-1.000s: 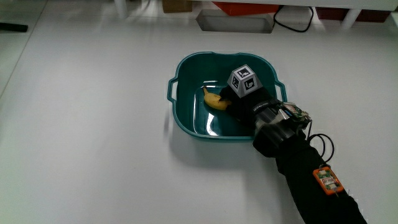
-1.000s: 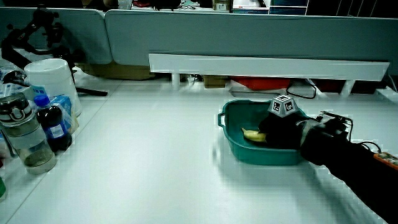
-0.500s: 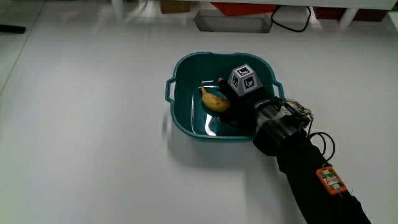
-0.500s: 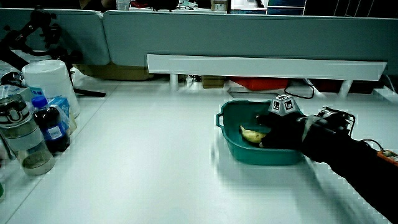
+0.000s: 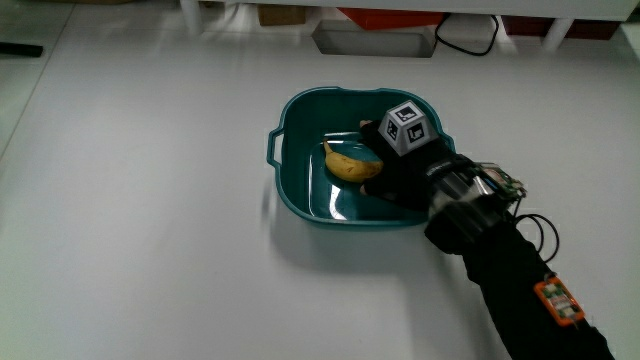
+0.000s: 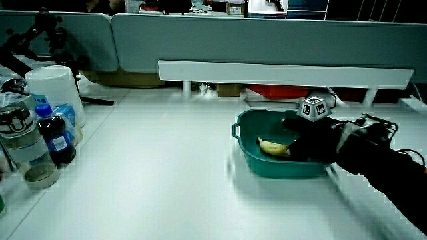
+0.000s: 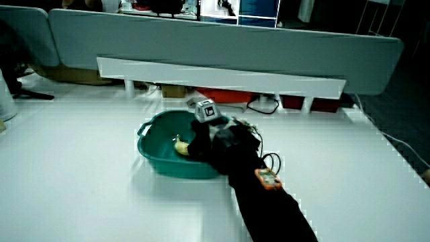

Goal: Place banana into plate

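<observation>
Item: banana (image 5: 350, 163), yellow, lying on the floor of a teal basin (image 5: 290, 185) that serves as the plate. The basin has a small handle on its rim and sits near the middle of the main view on the white table (image 5: 140, 220). Both side views also show the fruit inside the basin (image 6: 273, 146) (image 7: 181, 146). Item: the hand (image 5: 400, 170), black-gloved, inside the basin just beside the banana, patterned cube (image 5: 409, 126) uppermost. Its fingers (image 5: 371, 129) are loose and extended and grasp nothing, though whether a fingertip touches the fruit's end cannot be told. Item: forearm (image 5: 500, 270), dark-sleeved, crossing the basin's rim on the person's side and hiding part of it; it carries a small orange tag (image 5: 558, 300). Surroundings: in a side view, a white tub (image 6: 57, 90), a dark bottle (image 6: 53, 133) and a clear bottle (image 6: 23, 150) stand clustered at the table's edge, well apart from the basin. A grey partition (image 6: 267, 37) and a white rail (image 6: 287, 72) run farther from the person than the basin.
</observation>
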`<state>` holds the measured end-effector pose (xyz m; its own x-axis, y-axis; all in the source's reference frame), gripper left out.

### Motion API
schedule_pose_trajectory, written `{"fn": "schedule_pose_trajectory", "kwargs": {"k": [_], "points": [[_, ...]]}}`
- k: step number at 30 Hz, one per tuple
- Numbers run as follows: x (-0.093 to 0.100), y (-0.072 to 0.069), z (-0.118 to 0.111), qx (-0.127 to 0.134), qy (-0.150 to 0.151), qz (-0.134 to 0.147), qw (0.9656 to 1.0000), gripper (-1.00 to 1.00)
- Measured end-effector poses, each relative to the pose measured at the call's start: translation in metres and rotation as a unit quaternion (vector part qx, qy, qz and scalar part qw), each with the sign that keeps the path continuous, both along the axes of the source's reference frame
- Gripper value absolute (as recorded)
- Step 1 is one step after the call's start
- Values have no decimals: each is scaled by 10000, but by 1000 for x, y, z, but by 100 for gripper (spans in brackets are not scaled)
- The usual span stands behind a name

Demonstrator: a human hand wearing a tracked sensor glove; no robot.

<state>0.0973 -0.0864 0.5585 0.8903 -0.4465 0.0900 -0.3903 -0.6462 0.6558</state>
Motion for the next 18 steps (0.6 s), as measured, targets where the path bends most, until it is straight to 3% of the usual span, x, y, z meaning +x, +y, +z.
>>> {"fn": "schedule_pose_trajectory", "kwargs": {"k": [1, 2, 5, 7, 8, 9, 12, 13, 14, 16, 17, 18], "points": [[5, 1, 2, 48, 112, 29, 9999, -100], [15, 0, 25, -363, 369, 55, 9986, -100], [30, 11, -12, 445, 144, 217, 9987, -100], [35, 16, -24, 328, -58, 110, 9994, -100], [39, 18, -29, 583, 63, 208, 9981, -100], [47, 19, -21, 477, 224, 291, 9982, -100], [63, 27, -27, 591, 225, 315, 9975, -100], [64, 30, -43, 825, 180, 278, 9960, -100], [72, 31, -34, 422, 35, 207, 9989, -100], [81, 34, -48, 909, 49, 487, 9947, -100], [86, 36, -48, 716, -57, 369, 9967, -100], [89, 39, -53, 791, -63, 374, 9961, -100]]}}
